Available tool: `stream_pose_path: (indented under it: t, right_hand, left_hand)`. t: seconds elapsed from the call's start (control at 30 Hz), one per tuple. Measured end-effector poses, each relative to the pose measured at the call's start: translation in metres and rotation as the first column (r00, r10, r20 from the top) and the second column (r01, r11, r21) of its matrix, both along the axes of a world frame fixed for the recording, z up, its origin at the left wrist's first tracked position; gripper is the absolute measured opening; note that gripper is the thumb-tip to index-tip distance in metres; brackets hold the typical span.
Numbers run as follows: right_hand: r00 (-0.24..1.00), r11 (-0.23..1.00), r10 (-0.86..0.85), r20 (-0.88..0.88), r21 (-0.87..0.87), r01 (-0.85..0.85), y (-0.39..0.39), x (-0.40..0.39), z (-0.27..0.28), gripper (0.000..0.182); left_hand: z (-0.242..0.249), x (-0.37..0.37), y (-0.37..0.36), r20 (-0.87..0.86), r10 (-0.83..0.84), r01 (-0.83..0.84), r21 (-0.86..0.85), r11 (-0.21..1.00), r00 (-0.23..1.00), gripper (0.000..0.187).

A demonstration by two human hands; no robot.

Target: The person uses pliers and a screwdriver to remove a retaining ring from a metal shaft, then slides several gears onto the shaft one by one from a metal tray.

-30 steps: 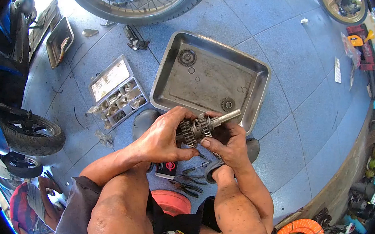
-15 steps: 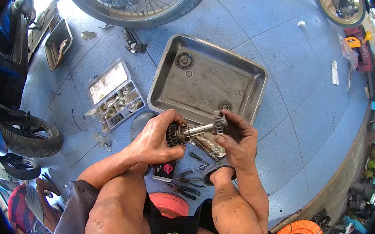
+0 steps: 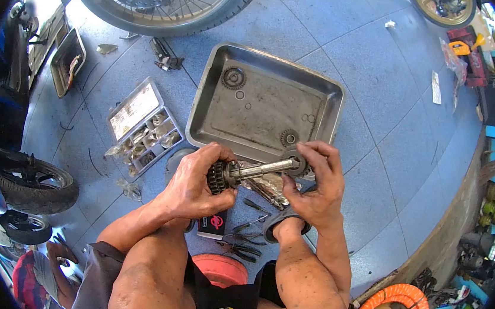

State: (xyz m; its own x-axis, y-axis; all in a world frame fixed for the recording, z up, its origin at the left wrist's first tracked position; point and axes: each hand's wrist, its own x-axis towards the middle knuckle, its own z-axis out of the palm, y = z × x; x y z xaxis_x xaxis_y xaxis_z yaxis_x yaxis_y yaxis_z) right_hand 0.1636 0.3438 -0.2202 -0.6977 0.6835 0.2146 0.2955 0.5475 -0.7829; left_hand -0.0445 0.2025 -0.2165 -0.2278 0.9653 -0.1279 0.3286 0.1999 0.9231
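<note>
My left hand [image 3: 194, 179] is wrapped round the geared end of a steel transmission shaft [image 3: 264, 168], with dark gear teeth showing between thumb and fingers. The bare length of the shaft points right and slightly up. At its far tip, my right hand [image 3: 320, 188] pinches a gear [image 3: 299, 158] between thumb and fingers; the gear is tilted and overlaps the shaft end. Just beyond, a metal tray [image 3: 200, 117] holds a larger gear [image 3: 234, 78], a smaller gear [image 3: 289, 137] near its front edge, and several thin rings.
An open parts case [image 3: 148, 136] with small bagged pieces lies left of the tray. Pliers [image 3: 241, 250] and a black box [image 3: 212, 225] lie between my feet, by a red stool [image 3: 220, 269]. A motorcycle wheel [image 3: 170, 25] stands beyond. Coiled orange hose [image 3: 397, 300] sits at right.
The gear in my right hand has shifted toward the shaft's tip and turned, so more bare shaft shows. The view has moved slightly, and the smaller gear in the tray is more visible.
</note>
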Motion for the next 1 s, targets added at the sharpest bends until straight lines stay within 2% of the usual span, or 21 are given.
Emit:
stream_pose_path:
  t: [0.07,0.13,0.2,0.3,0.37,0.4,0.47,0.5,0.57,0.6,0.67,0.73,0.77,0.87,0.97,1.0]
  right_hand:
    - [0.996,0.989,0.086,0.011,0.117,-0.087,-0.001,-0.004,0.006,0.063]
    - [0.997,0.989,0.075,0.01,0.127,-0.076,-0.006,-0.003,0.011,0.063]
    - [0.998,0.987,0.063,0.005,0.147,-0.063,-0.006,-0.001,0.012,0.063]
    - [0.988,0.974,0.14,0.059,0.173,-0.148,-0.005,0.004,0.014,0.067]
    - [0.955,0.957,0.192,0.226,0.172,-0.233,-0.007,0.005,0.026,0.065]
    - [0.955,0.957,0.193,0.226,0.172,-0.234,-0.007,0.002,0.03,0.065]
    - [0.906,0.874,0.32,0.276,0.283,-0.395,-0.001,-0.008,0.034,0.063]
    - [0.906,0.874,0.323,0.274,0.282,-0.397,-0.001,-0.009,0.034,0.063]
    - [0.926,0.931,0.362,0.104,0.018,-0.366,-0.001,-0.01,0.033,0.061]
    - [0.925,0.929,0.366,0.102,0.015,-0.369,0.002,-0.008,0.03,0.061]
    - [0.913,0.899,0.401,-0.07,-0.162,-0.407,0.009,-0.002,0.019,0.062]
    - [0.913,0.892,0.39,-0.118,-0.195,-0.407,0.014,-0.002,0.015,0.064]
    - [0.911,0.884,0.377,-0.166,-0.228,-0.408,0.015,-0.001,0.014,0.066]
    - [0.889,0.85,0.42,-0.182,-0.264,-0.455,0.016,0.006,0.003,0.063]
    - [0.899,0.854,0.388,-0.202,-0.288,-0.433,0.012,0.006,0.002,0.065]
    - [0.899,0.854,0.388,-0.202,-0.288,-0.433,0.011,0.006,0.0,0.065]
  left_hand:
    - [0.004,0.0,0.0,-0.017,-0.017,0.017,-0.032,0.999,1.0,0.046]
    - [0.012,0.003,-0.002,-0.007,-0.036,0.035,-0.117,0.993,0.999,0.046]
    - [0.012,0.003,-0.002,-0.041,-0.052,0.048,-0.099,0.994,0.998,0.047]
    - [0.014,0.004,-0.003,-0.098,-0.068,0.06,-0.086,0.994,0.993,0.048]
    - [0.016,0.005,-0.004,-0.12,-0.071,0.06,-0.088,0.994,0.99,0.049]
    - [0.018,0.005,-0.004,-0.128,-0.09,0.083,-0.057,0.995,0.988,0.047]
    - [0.016,0.001,0.002,-0.145,-0.106,0.104,-0.021,0.994,0.984,0.044]
    - [0.015,0.001,0.003,-0.119,-0.132,0.133,0.001,0.991,0.984,0.045]
    - [0.015,-0.002,0.003,-0.093,-0.155,0.157,0.022,0.987,0.984,0.046]
    - [0.015,-0.003,0.002,-0.058,-0.154,0.154,-0.015,0.988,0.986,0.049]
    - [0.015,-0.006,0.001,-0.021,-0.155,0.154,-0.054,0.987,0.988,0.051]
    - [0.014,-0.008,0.0,0.044,-0.195,0.197,-0.048,0.979,0.98,0.052]
    - [0.015,-0.008,0.0,0.045,-0.195,0.197,-0.049,0.979,0.98,0.052]
    - [0.02,-0.006,-0.001,0.046,-0.2,0.203,-0.068,0.977,0.979,0.051]
    - [0.02,-0.003,-0.001,0.015,-0.194,0.194,-0.06,0.979,0.981,0.05]
    - [0.02,-0.002,-0.001,-0.012,-0.202,0.203,0.013,0.979,0.979,0.049]
